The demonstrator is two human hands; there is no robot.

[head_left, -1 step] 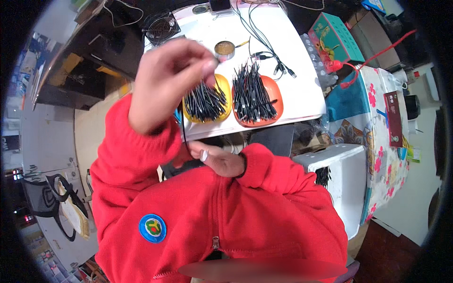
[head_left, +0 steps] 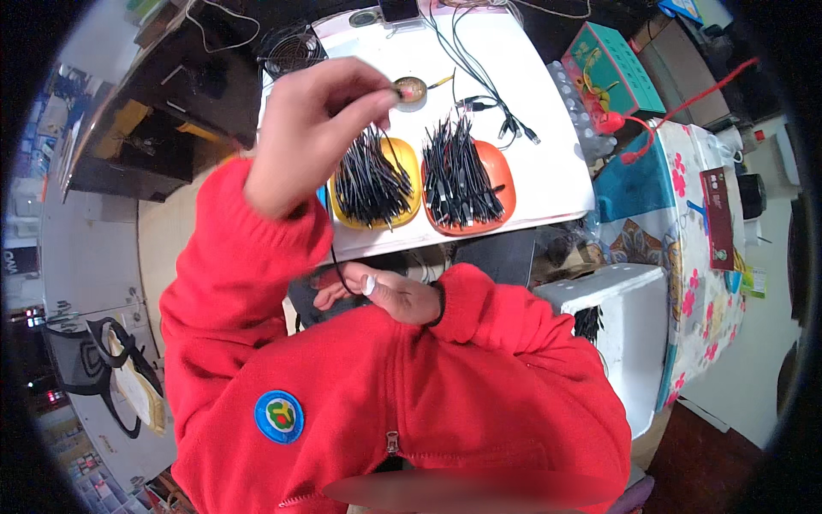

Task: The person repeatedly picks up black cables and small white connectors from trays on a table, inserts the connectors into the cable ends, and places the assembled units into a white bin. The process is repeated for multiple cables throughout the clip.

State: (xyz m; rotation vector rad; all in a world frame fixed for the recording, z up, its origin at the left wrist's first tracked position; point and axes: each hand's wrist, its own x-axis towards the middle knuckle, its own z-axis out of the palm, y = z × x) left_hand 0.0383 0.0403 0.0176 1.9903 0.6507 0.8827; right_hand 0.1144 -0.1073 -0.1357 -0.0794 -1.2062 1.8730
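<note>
Unmoved: two trays (head_left: 501, 184), two hands (head_left: 312, 137).

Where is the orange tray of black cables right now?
In the head view, the orange tray sits on the white table, right of the yellow tray.

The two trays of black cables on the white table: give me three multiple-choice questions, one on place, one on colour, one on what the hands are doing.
1. Where does the orange tray lie relative to the yellow tray?
A. To its right
B. To its left
C. Stacked on it

2. What colour are the person's sleeves?
A. Blue
B. Red
C. Grey

3. What is the left hand doing?
A. Lying flat on the white table
B. Raised, fingers pinched together
C. Gripping the yellow tray

Answers: 1 A, the trays sit side by side, orange on the right. 2 B, both arms are in red fleece. 3 B, the hand is up above the table with fingertips closed, while the right hand stays low near the table edge with a thin black cable.
</note>
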